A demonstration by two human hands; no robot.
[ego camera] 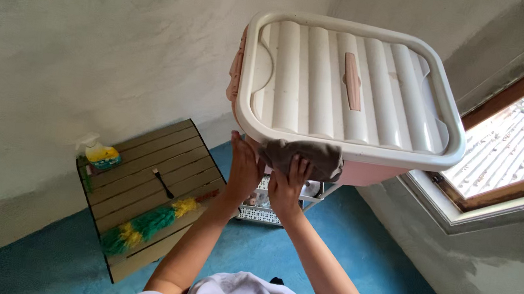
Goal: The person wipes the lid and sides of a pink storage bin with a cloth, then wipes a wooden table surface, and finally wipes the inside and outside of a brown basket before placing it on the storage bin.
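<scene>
Against pink storage box (pixel 345 97), your right hand (pixel 287 185) pressed grey cloth (pixel 303 158), fingers gripping it; left hand (pixel 243 168) lay flat, released, on box.

A slatted wooden tabletop (pixel 141 183) against the wall carries a spray bottle (pixel 100 155), a small brush (pixel 163 182) and a green-and-yellow duster (pixel 147 222) (floor (pixel 264 251) painted blue), window (pixel 521 148) opposite.
</scene>
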